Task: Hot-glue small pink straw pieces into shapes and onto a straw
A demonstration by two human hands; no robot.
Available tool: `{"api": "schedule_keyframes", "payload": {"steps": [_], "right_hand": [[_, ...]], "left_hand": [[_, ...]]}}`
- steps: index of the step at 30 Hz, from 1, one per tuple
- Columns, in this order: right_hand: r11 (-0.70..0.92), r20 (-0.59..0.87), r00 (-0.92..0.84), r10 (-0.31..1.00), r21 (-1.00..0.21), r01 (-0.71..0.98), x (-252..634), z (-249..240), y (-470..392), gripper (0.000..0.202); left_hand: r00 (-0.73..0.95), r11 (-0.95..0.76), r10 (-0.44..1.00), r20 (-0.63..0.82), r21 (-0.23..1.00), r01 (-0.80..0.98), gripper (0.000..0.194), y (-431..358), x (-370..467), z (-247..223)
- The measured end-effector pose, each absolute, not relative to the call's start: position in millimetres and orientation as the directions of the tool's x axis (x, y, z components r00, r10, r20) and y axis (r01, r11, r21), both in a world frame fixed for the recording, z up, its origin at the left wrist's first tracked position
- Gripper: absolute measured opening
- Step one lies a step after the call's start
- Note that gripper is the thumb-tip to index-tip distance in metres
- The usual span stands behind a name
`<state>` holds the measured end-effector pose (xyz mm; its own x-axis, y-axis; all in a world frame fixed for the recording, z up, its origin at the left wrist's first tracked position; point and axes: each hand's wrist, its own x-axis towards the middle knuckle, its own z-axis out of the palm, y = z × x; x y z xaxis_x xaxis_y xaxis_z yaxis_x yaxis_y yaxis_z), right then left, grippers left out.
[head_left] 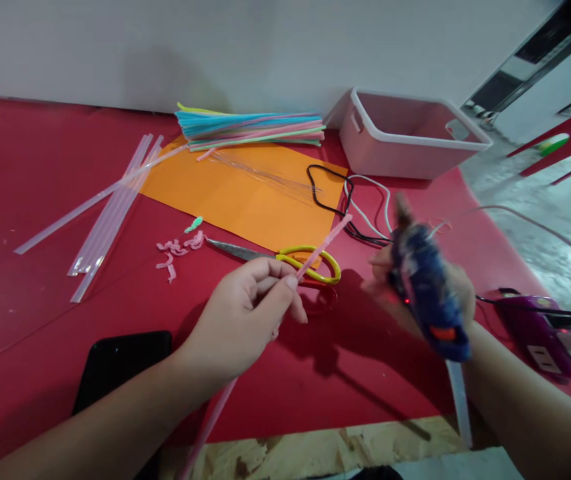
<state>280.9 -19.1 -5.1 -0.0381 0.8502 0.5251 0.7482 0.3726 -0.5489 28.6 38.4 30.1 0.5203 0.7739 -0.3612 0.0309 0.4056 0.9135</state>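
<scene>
My left hand (pixel 250 310) pinches a thin pink strip (pixel 326 247); one end points up and right, and the rest hangs below the hand past the table's front edge. At the right, my right hand (pixel 415 300) is closed around a dark blue glue gun (pixel 428 287), blurred by motion, with a clear glue stick (pixel 459 400) coming out of its back. Just beyond my left hand lie scissors (pixel 242 251) with yellow and red handles. Small pink curled pieces (pixel 180 247) and a green piece (pixel 194 225) are left of the scissor tips.
Clear glue sticks (pixel 115 213) lie at the left, a black phone (pixel 122 367) nearer. Pipe cleaners (pixel 250 127) rest behind on orange paper (pixel 225 200). A pink bin (pixel 405 150) stands at the back right, cables (pixel 332 200) before it. A purple power strip (pixel 540 340) is at the right.
</scene>
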Motion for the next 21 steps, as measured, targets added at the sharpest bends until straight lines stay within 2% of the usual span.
{"api": "schedule_keyframes", "payload": {"steps": [5, 9, 14, 21], "right_hand": [[0.541, 0.544, -0.280, 0.791, -0.409, 0.734, 277.8, 5.9, -17.2, 0.006], [0.577, 0.534, -0.359, 0.765, -0.322, 0.751, 277.8, 6.8, -12.5, 0.006], [0.613, 0.493, -0.426, 0.759, -0.320, 0.722, 277.5, 9.6, -11.8, 0.010], [0.613, 0.519, -0.411, 0.750, -0.310, 0.727, 274.8, 7.1, -12.4, 0.007]], "left_hand": [[0.478, 0.386, 0.810, -0.339, 0.923, 0.001, 0.012, 40.7, 24.9, 29.9], [0.515, 0.310, 0.810, -0.281, 0.950, 0.031, 0.011, 40.3, 24.1, 29.7], [0.537, 0.306, 0.804, -0.256, 0.952, -0.004, 0.005, 40.0, 24.9, 28.8], [0.521, 0.344, 0.807, -0.278, 0.938, -0.032, 0.009, 40.9, 23.9, 30.8]]}}
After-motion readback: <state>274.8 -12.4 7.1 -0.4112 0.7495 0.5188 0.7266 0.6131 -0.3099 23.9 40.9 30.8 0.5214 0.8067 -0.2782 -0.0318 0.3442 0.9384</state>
